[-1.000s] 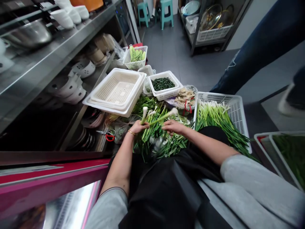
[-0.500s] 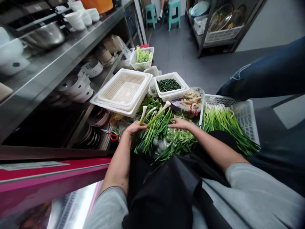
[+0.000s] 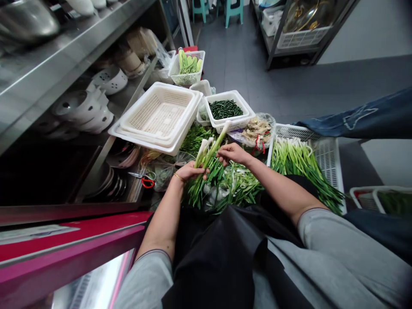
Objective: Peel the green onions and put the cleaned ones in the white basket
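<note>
My left hand point(image 3: 192, 170) is wrapped round several green onion stalks point(image 3: 210, 151), their white ends pointing up and away from me. Just right of the stalks, my right hand point(image 3: 230, 153) has its fingers curled together; whether anything thin is between them is too small to tell. Below both hands lie loose green leaves point(image 3: 240, 184) over a clear plastic bag. To the right, a white basket point(image 3: 330, 161) holds many more green onions point(image 3: 299, 167), white ends away from me.
Stacked white trays point(image 3: 161, 113) sit at the left, near red-handled scissors point(image 3: 148, 180). Beyond are a basket of green chillies point(image 3: 225, 109) and a bag of dried roots point(image 3: 255, 131). A metal shelf point(image 3: 64, 56) runs along the left. A person's jeans leg point(image 3: 363, 118) is at the right.
My right hand has moved left to the stalks and its fingers have curled in. The stalks in my left hand are closer together. The view has shifted, and the person's leg has moved right.
</note>
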`<state>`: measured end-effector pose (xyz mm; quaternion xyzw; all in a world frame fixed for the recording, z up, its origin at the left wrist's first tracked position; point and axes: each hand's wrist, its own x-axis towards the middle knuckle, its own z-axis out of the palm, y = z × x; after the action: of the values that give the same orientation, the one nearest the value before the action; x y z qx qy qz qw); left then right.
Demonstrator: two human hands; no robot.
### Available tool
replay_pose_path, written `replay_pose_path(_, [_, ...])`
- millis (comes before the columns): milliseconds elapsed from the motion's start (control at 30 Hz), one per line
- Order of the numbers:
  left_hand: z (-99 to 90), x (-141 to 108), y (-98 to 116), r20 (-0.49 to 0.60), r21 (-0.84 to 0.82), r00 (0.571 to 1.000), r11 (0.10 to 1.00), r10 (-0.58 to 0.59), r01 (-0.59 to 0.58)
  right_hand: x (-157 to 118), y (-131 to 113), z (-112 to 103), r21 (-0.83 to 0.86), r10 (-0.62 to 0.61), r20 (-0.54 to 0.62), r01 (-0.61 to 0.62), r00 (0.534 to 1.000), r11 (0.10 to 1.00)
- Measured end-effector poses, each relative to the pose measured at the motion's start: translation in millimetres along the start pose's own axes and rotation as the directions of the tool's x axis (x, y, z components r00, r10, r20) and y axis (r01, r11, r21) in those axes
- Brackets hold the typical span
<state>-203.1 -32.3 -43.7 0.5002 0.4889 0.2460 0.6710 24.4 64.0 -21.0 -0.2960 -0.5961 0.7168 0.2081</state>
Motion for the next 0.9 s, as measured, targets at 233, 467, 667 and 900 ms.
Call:
replay_pose_path(233, [11.0,7,9,-0.068,0.007,0.997,0.999,-0.047,0.047,-6,9,5,0.071,0.139,-0.193,-0.128,0.971,0.989])
replay_pose_path(467, [17.6,8,4,-0.039,-0.009,0.997,0.998,-0.061,0.061,-10,12,10,0.098,0.077,-0.027,-0.074,0.997,0.992])
replay_pose_path(667, [12.2,1,3,0.071,-0.102,0.997,0.994,-0.038,0.045,-28,10,-15,-0.125,-0.001,0.014,0.003,1.000,0.992])
replay_pose_path(900, [-9.6,-20,5,-0.172,-0.202,0.985,0.978,0.012,-0.047,-61,46,-42,-0.631,0.390,0.075,-0.259,0.918,0.731])
